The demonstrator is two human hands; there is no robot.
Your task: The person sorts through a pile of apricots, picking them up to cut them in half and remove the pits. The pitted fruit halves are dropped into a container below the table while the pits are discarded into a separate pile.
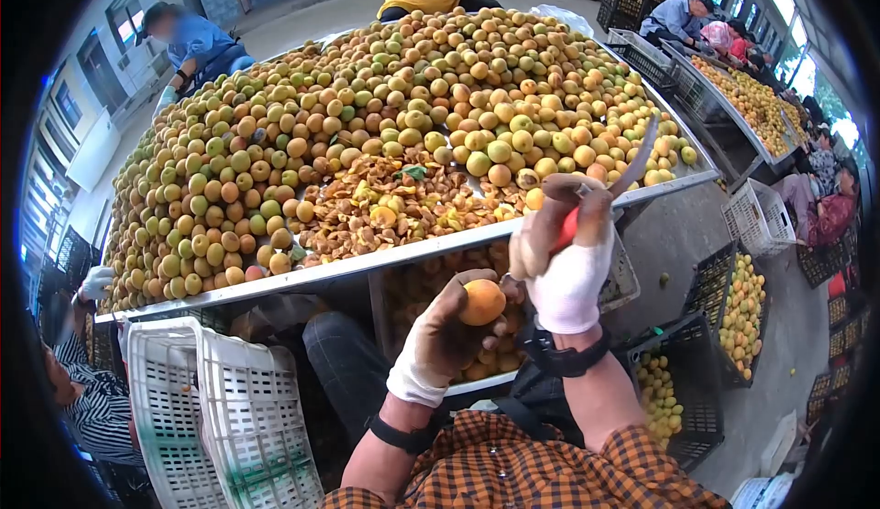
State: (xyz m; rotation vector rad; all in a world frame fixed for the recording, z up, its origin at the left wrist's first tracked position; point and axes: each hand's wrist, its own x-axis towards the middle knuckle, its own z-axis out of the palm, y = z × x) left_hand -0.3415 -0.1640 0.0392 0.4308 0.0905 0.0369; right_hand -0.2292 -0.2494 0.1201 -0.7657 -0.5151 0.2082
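Note:
My left hand [440,330], in a white glove darkened at the fingers, is closed around an orange-yellow apricot [483,303] low in front of the table edge. In my right hand [564,252], also gloved and stained, is a knife with a red handle [566,230]. Its curved blade [639,156] points up and to the right, away from the apricot. Behind both hands lies a big heap of whole apricots [357,110] on a metal-edged table [302,276]. Among them, near the front edge, is a pile of cut, browned apricot pieces [390,207].
White plastic crates [243,417] stand at my lower left. A crate of apricots [412,280] sits below the table edge, and black crates of fruit [738,317] are on the right. Other people sit around this table and a second fruit table [747,106].

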